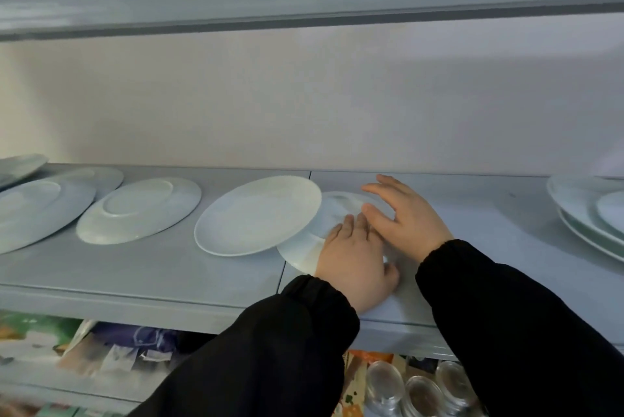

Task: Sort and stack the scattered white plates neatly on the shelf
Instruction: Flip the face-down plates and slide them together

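Note:
Several white plates lie scattered on the grey shelf [169,268]. One big plate [256,214] sits tilted, its right edge propped on a smaller upside-down plate [304,253]. My left hand [354,258] lies flat on that smaller plate, fingers straight and thumb out at its near rim. Just to the right, my right hand [403,214] has its fingers spread over the plate's far right side; I cannot tell whether it touches. Further left lie another upside-down plate [138,210] and a larger one [37,210], with two more behind them.
A stack of larger plates [580,210] with a small one on top stands at the shelf's right end. An upper shelf [304,16] hangs overhead. Below are glass jars [418,389] and packaged goods [101,349]. Bare shelf shows between my hands and the right stack.

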